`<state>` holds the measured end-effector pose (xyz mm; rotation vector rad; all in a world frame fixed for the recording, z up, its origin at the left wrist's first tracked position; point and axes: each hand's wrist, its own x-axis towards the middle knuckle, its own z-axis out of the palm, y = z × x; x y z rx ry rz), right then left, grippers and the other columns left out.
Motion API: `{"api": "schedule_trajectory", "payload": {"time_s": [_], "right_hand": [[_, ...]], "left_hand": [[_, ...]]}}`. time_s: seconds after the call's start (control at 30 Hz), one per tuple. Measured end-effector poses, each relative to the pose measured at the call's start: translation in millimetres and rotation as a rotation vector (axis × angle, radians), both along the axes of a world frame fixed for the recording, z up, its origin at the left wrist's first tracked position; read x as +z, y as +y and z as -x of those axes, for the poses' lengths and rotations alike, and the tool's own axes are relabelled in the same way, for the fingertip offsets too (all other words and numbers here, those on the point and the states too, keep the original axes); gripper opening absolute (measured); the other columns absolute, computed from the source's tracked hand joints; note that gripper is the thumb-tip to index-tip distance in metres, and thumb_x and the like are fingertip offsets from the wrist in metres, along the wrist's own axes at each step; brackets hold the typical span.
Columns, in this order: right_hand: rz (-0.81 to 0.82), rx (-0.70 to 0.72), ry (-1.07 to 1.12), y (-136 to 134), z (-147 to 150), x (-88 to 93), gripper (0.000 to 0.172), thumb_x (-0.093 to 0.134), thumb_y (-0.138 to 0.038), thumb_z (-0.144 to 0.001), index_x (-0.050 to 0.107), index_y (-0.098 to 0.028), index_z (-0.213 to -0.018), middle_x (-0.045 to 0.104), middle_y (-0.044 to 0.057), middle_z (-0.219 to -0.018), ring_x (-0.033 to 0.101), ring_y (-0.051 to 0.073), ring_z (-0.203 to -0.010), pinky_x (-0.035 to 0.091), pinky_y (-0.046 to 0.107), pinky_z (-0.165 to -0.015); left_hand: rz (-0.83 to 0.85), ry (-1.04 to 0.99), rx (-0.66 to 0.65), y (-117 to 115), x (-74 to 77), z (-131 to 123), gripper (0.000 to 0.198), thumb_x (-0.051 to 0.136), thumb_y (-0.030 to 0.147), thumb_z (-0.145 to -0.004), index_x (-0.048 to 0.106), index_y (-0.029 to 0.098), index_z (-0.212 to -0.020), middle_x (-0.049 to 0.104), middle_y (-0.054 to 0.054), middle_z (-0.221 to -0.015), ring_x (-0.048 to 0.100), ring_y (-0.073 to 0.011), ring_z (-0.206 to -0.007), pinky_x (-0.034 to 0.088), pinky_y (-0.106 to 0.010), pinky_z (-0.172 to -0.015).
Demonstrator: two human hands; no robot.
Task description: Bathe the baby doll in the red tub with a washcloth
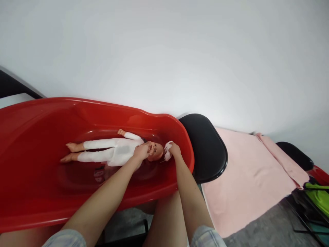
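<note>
A bald baby doll (125,150) in white clothing lies on its back inside a red baby bathtub (102,106), head to the right and bare feet to the left. My left hand (141,152) is closed at the doll's neck and chin, its fingertips partly hidden by the hand itself. Just right of the doll's head, my right hand (175,150) grips a crumpled white cloth (168,150). The cloth hangs close to the top of the head; whether they touch is hard to tell.
A black chair seat (209,149) adjoins the tub's right end. Beyond it, a pink towel (249,178) is spread out with one edge rolled. Another black seat (294,156) and a bright green item (318,200) are at far right. A white wall (164,51) rises behind.
</note>
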<state>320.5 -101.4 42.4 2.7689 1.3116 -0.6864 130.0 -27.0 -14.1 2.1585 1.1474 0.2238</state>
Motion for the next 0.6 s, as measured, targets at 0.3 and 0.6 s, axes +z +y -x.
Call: {"api": "schedule_trajectory", "payload": {"time_s": [0.3,0.6], "right_hand": [[-0.282,0.065,0.186,5,-7,-11.0,0.074,0.053,0.003,-0.081,0.058,-0.016,-0.152,0.063,0.014,-0.145,0.063,0.024,-0.132,0.048,0.027,-0.107],[-0.019,0.335,0.149,10,12,-30.8,0.104,0.068,-0.005,-0.078,0.027,-0.027,-0.171,0.041,0.013,-0.165,0.051,0.032,-0.140,0.036,0.036,-0.119]], "left_hand": [[0.015,0.013,-0.023,1,1.5,2,0.052,0.074,0.016,-0.085,0.068,0.017,-0.136,0.070,-0.014,-0.140,0.065,-0.0331,-0.131,0.049,-0.040,-0.109],[0.010,-0.025,-0.036,2,-4.3,2,0.068,0.073,0.006,-0.080,0.060,0.015,-0.146,0.062,-0.018,-0.150,0.062,-0.0335,-0.135,0.048,-0.039,-0.108]]}}
